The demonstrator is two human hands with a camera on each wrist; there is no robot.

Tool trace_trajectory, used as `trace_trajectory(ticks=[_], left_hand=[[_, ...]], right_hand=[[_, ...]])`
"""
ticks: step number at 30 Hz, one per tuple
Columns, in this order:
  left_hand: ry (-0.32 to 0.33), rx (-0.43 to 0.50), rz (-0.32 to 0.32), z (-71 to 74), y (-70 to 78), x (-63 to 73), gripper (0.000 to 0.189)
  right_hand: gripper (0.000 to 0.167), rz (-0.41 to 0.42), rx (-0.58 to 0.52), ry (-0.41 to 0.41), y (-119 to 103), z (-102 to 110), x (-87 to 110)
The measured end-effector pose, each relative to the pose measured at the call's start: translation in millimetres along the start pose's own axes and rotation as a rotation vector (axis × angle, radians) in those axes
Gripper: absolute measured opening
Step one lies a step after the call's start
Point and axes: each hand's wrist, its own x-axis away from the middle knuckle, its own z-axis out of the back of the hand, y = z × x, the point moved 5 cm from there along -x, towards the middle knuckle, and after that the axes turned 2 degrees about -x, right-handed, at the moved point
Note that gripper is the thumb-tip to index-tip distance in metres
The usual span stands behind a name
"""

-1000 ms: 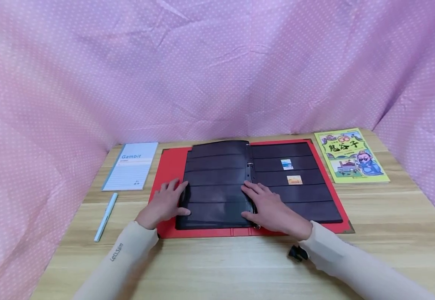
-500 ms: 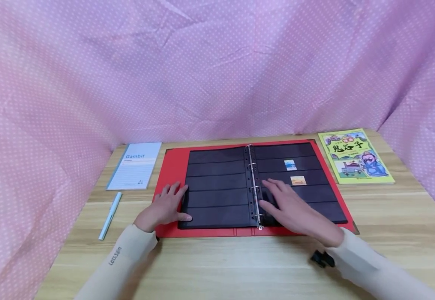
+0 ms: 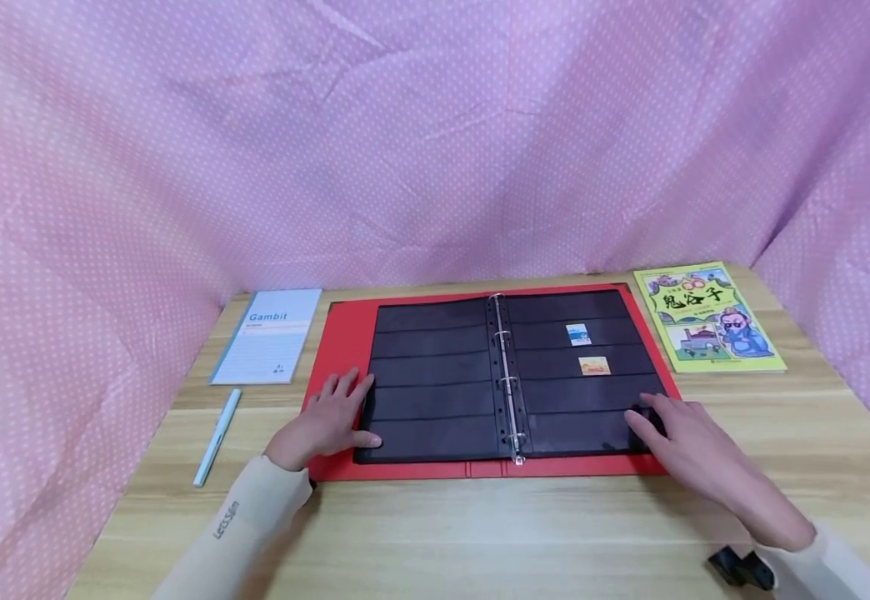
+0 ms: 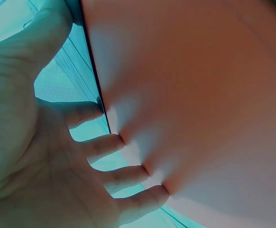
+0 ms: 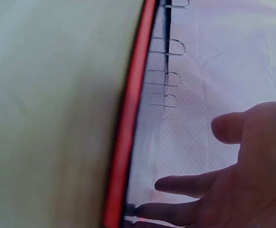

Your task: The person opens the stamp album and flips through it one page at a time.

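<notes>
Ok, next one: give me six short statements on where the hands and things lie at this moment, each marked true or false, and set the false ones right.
1. The red binder lies open on the table. True.
2. The left hand is at the outer edge of the left page. True.
3. The other hand is at the metal rings. False: the right hand is at the near outer corner of the right page.
4. All the stamps sit on the left page. False: the blue stamp and the orange stamp are on the right page.
5. The pale-blue pen lies apart from the notebook. True.
6. An open picture book lies beyond the binder's right side. False: the yellow-green book there is closed.
</notes>
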Motion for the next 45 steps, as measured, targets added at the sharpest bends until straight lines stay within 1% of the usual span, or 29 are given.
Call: trace_trajectory(ticks=[6,10,13,17,22,30,38,45], left_hand=[[-0.011,-0.004,0.005,0.1,0.1,-1.1,0.102],[-0.013,-0.007,0.003,-0.4,0.1,-1.5,0.102],[-0.005,-0.018,-0.01,-0.1,0.5,-1.1,0.101],[0.001,-0.022,-0.02,0.1,1.1,-0.6,0.101],[0.004,-0.021,-0.02,-0.5,0.6,-0.4,0.1],[0.001,-0.02,-0.017,-1.2,0.8,-0.7,0.1],[-0.002,-0.018,-0.01,-1.2,-0.7,-0.4,0.101],[-0.006,-0.017,-0.006,-1.2,-0.7,-1.1,0.101]], right_hand=[[0.081,-0.008,0.004,0.021,7.8,-3.4,5.0],[0.083,-0.023,0.034,0.02,12.0,-2.4,5.7],[0.08,-0.012,0.069,0.014,12.7,-2.3,4.6],[0.072,0.028,0.089,0.02,10.8,-1.4,3.2],[0.067,0.064,0.06,0.037,9.8,2.0,4.2],[0.067,0.051,0.005,0.033,10.1,6.0,6.7],[0.056,0.088,-0.019,0.095,2.8,14.7,10.3],[0.05,0.101,-0.012,0.136,-3.4,19.3,12.5]])
